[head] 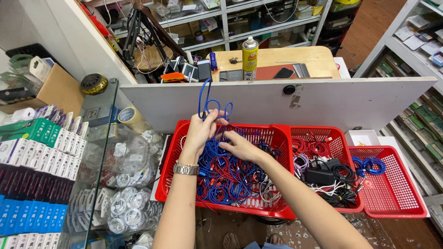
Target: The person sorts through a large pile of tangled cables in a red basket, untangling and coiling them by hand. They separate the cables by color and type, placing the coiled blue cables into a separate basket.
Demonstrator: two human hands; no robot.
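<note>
while the head camera is looking down over both forearms, the left hand is gripping a blue cable and holding it up above the near-left red basket. the cable's loops are standing upright, their long axis running roughly vertical, the rounded tops pointing up toward the white board and the lower ends trailing down into the tangle. a metal wristwatch is sitting on that wrist. the right hand is reaching in from the right, fingers partly curled and narrow, touching the strands just below the left hand; whether it is pinching one, i cannot tell. beneath them a heap of blue and red cables is filling the basket. a second red basket is lying just beside it, holding red cables, black leads and a black adapter, and a third red basket is carrying one coiled blue cable. a spray can is standing on the wooden desk beyond the board.
</note>
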